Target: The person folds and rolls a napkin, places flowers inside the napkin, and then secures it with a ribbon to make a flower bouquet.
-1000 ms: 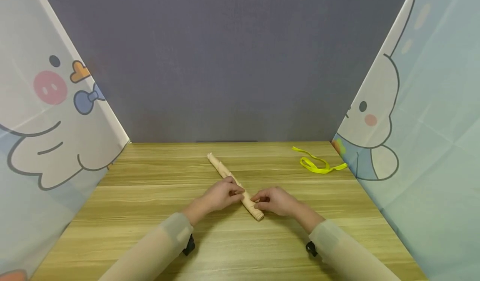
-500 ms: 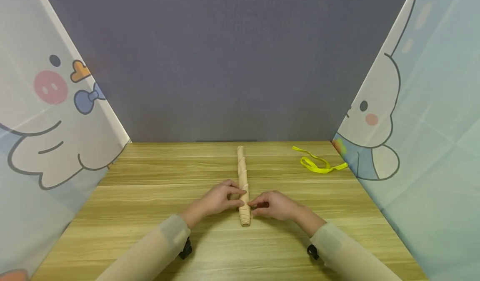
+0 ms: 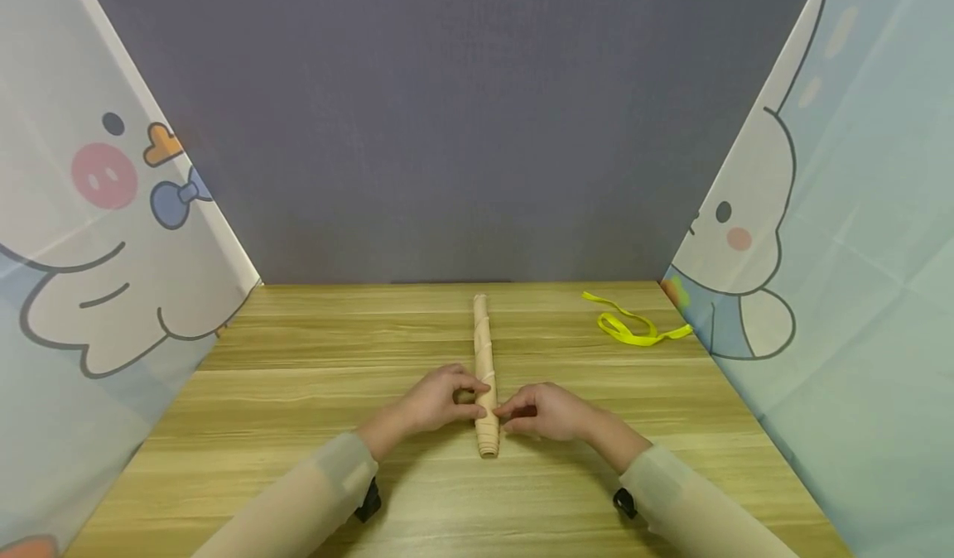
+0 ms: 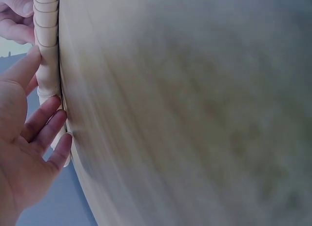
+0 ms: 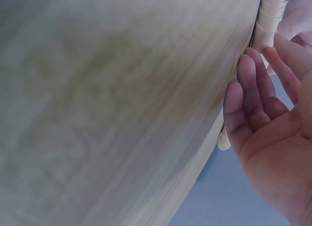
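Note:
A long beige sheet rolled into a tube (image 3: 484,359) lies on the wooden table, pointing away from the person. Its layers show at the near end and wind along it in a spiral. My left hand (image 3: 441,399) touches its left side, thumb and fingertips at the near half. On the other side, my right hand (image 3: 547,411) has its fingertips right at the tube's edge. In the left wrist view, the lower fingers (image 4: 51,123) stretch loosely beside the roll. Loosely bent fingers (image 5: 248,89) also show in the right wrist view, close to the tabletop.
A bright yellow ribbon (image 3: 633,339) lies in loose curves at the back right of the wooden table (image 3: 298,334). A dark grey panel (image 3: 462,127) stands behind, and printed cartoon sheets (image 3: 857,252) flank both sides.
The rolled sheet has swung from a slant to pointing straight away from the person, its far end moving right. Over the last half second, it and both hands shifted slightly nearer.

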### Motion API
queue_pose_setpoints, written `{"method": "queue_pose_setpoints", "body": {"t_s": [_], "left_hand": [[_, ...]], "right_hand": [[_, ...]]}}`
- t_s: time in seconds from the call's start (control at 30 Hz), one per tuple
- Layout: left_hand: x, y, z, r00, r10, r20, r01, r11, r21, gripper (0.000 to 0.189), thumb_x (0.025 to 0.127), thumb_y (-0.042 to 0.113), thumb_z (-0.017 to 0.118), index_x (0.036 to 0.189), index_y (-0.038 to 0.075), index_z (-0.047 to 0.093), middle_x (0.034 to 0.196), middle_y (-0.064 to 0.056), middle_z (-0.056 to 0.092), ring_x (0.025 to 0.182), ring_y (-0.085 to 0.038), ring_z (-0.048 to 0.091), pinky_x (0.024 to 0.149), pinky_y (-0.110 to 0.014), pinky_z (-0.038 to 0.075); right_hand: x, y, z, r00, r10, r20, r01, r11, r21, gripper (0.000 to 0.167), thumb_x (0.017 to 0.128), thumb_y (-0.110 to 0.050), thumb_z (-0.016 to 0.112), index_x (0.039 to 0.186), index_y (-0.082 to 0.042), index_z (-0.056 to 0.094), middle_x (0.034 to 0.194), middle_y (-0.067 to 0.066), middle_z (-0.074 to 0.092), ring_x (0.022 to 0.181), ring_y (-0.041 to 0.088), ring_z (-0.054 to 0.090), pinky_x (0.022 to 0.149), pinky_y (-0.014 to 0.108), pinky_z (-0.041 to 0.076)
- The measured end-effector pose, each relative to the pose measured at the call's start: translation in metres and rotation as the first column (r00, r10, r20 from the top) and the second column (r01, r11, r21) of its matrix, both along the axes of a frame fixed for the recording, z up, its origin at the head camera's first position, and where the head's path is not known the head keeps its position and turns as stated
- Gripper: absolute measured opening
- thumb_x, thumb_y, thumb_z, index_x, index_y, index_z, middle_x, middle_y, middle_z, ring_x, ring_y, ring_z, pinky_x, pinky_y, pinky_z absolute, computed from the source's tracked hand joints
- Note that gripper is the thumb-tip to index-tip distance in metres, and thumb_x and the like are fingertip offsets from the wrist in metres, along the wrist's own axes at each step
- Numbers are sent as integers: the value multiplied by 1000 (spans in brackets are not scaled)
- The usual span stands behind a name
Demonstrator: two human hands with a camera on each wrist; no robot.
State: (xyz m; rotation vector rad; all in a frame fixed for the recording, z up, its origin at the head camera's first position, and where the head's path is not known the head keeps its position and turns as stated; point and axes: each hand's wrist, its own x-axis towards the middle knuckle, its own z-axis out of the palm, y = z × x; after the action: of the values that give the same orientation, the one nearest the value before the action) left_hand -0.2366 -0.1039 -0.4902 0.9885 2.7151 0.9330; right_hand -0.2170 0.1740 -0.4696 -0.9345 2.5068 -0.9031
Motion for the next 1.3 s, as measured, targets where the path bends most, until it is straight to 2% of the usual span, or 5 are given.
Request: {"method": "queue_pose_setpoints", "body": {"t_s": [0.4, 0.73, 0.9, 1.03, 1.3], "left_hand": [[6, -1, -2, 1000, 10, -6, -10, 1000, -1, 38, 97, 39, 86, 130, 20, 80, 119, 4, 73, 101, -15, 62, 88, -30, 51], [11, -3, 1, 999, 30, 35, -30, 999, 12, 39, 97, 41, 86, 130, 22, 80, 123, 4, 73, 110, -19, 65, 113, -67, 33], [11, -2, 1, 1000, 18, 12, -18, 1000, -5, 39, 98, 41, 85, 132, 22, 80, 126, 4, 74, 111, -19, 66, 107, -54, 47], [11, -2, 1, 1000, 11, -4, -11, 1000, -17, 39, 98, 43, 84, 132, 23, 80, 128, 5, 74, 114, -17, 66, 105, -49, 49], [11, -2, 2, 1000, 9, -6, -9, 1000, -17, 39, 98, 43, 84, 132, 24, 80, 128, 5, 74, 115, -17, 66, 108, -50, 49]], "right_hand": [[2, 1, -4, 1000, 24, 19, -24, 1000, -11, 27, 102, -26, 81, 129, -23, 83, 115, -6, 77, 100, -1, 64, 88, 25, 57], [-1, 7, -4, 999, 42, 34, -41, 999, -26, 28, 104, -28, 79, 131, -21, 82, 121, -3, 78, 105, 0, 66, 92, 25, 57], [-17, 35, -6, 998, -62, -1, 62, 997, -37, 30, 106, -30, 76, 130, -14, 80, 117, -3, 80, 99, 3, 68, 86, 25, 57], [-37, 70, -4, 977, -210, -44, 209, 978, -23, 29, 107, -26, 73, 129, -7, 78, 106, -1, 77, 84, 6, 62, 74, 26, 54], [-82, 141, 7, 881, -413, -230, 425, 905, 3, 29, 108, -17, 70, 129, 4, 76, 112, 18, 76, 98, 29, 71, 86, 46, 59]]}}
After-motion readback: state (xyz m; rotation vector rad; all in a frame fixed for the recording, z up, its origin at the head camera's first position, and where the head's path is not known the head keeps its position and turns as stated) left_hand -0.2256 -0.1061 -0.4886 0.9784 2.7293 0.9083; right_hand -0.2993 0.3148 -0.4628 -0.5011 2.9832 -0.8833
